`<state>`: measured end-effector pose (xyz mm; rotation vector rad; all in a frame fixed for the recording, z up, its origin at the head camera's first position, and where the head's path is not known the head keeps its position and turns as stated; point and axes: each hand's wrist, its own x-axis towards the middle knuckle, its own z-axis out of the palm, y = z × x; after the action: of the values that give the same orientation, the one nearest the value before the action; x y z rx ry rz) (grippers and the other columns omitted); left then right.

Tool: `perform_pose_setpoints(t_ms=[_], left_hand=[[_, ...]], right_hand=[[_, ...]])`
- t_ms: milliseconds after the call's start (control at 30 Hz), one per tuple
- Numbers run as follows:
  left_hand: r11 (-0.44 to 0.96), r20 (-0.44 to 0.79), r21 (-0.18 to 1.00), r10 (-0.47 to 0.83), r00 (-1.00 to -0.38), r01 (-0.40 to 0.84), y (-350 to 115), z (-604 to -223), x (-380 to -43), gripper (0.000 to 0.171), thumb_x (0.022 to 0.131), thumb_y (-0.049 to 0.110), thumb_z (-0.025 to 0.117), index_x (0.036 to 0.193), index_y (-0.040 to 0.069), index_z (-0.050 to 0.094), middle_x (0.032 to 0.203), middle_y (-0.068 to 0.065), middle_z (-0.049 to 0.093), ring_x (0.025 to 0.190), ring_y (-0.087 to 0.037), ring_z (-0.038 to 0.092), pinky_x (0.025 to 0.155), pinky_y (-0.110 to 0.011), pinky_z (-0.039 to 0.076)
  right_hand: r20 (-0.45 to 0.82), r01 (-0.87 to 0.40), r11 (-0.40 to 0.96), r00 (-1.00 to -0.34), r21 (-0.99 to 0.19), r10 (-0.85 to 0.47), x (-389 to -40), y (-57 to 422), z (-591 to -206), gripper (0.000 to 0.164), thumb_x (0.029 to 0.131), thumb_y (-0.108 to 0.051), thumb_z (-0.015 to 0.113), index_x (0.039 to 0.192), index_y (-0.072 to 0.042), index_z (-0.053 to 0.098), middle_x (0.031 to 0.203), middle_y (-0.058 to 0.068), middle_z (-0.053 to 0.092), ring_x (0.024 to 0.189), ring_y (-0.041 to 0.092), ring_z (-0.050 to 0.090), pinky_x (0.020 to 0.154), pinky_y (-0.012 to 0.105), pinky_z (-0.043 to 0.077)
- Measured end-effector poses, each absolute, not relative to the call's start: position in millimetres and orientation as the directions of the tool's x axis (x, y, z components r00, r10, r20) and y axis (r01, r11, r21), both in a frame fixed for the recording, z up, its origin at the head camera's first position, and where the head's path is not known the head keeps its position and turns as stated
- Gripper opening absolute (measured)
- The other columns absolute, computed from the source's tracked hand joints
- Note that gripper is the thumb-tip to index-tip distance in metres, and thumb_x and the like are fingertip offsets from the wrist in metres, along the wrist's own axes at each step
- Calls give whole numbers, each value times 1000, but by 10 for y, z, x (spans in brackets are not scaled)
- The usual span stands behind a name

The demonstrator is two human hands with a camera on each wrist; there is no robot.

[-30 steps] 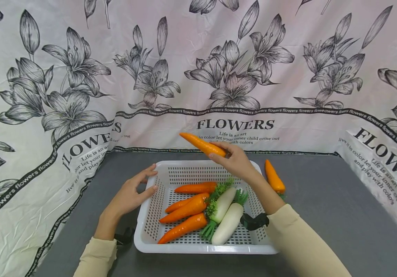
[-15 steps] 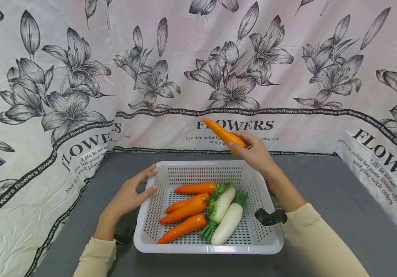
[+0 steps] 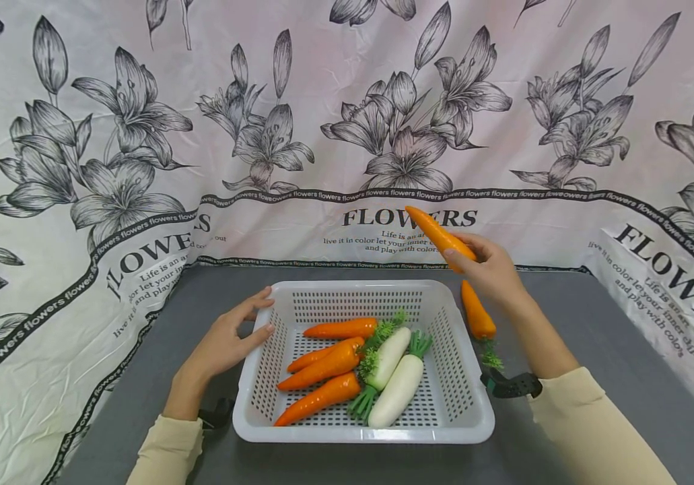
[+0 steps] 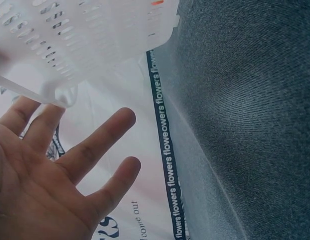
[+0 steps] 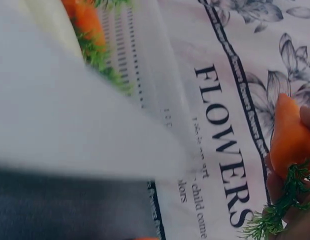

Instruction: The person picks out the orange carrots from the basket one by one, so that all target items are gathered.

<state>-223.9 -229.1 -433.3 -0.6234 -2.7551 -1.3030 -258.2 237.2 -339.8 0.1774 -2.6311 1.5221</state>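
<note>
My right hand (image 3: 492,269) grips an orange carrot (image 3: 437,232) near its thick end, raised above the basket's back right corner with the tip pointing up and left. Green leaves hang from this carrot (image 5: 290,145) in the right wrist view. My left hand (image 3: 225,340) rests against the left rim of a white perforated basket (image 3: 365,436), its fingers spread and mostly straight. Inside the basket lie several carrots (image 3: 322,397) and two white radishes (image 3: 398,391) with green tops. Past the basket's right side, another carrot (image 3: 476,313) lies on the table.
The basket stands on a dark grey table (image 3: 613,404). A white cloth (image 3: 407,101) printed with flowers hangs behind and along both sides. Black straps with cameras are on both wrists.
My right hand has moved right with its carrot, from over the back middle of the basket to its back right corner. My left hand has stayed at the rim.
</note>
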Motion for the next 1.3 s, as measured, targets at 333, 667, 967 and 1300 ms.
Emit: perform_pose_setpoints(t_ms=[333, 667, 967, 1300], left_hand=[[561, 195, 743, 341, -919, 366, -2285, -4326, -2233, 54, 98, 37, 67, 148, 20, 52, 166, 10, 34, 119, -28, 58, 67, -27, 60], [562, 210, 733, 350, -913, 384, -2291, -4342, -2238, 54, 99, 35, 67, 148, 18, 52, 167, 6, 33, 119, -30, 57, 66, -27, 60], [550, 195, 749, 347, -917, 368, -2289, -4330, -2232, 55, 98, 37, 67, 148, 18, 52, 167, 9, 33, 122, -31, 57, 66, -27, 60], [543, 194, 757, 345, -918, 364, -2281, -4331, -2228, 56, 98, 36, 67, 149, 19, 51, 166, 7, 34, 120, -31, 57, 65, -27, 60]], right_hand=[[138, -65, 606, -988, -793, 75, -2555, 2752, -3695, 63, 102, -50, 56, 149, -9, 51, 134, 23, 61, 104, 29, 58, 81, 29, 47], [64, 82, 642, -978, -762, 200, -2500, 3047, -4101, 71, 102, -52, 54, 149, 0, 47, 139, 30, 54, 110, 38, 55, 77, 32, 44], [-2, 231, 717, -952, -658, 305, -2471, 3268, -4509, 78, 100, -59, 51, 149, 1, 46, 140, 32, 54, 113, 44, 55, 89, 54, 42], [-3, 266, 739, -942, -619, 337, -2397, 3216, -4641, 71, 100, -52, 53, 145, 4, 50, 142, 33, 53, 118, 49, 51, 91, 64, 29]])
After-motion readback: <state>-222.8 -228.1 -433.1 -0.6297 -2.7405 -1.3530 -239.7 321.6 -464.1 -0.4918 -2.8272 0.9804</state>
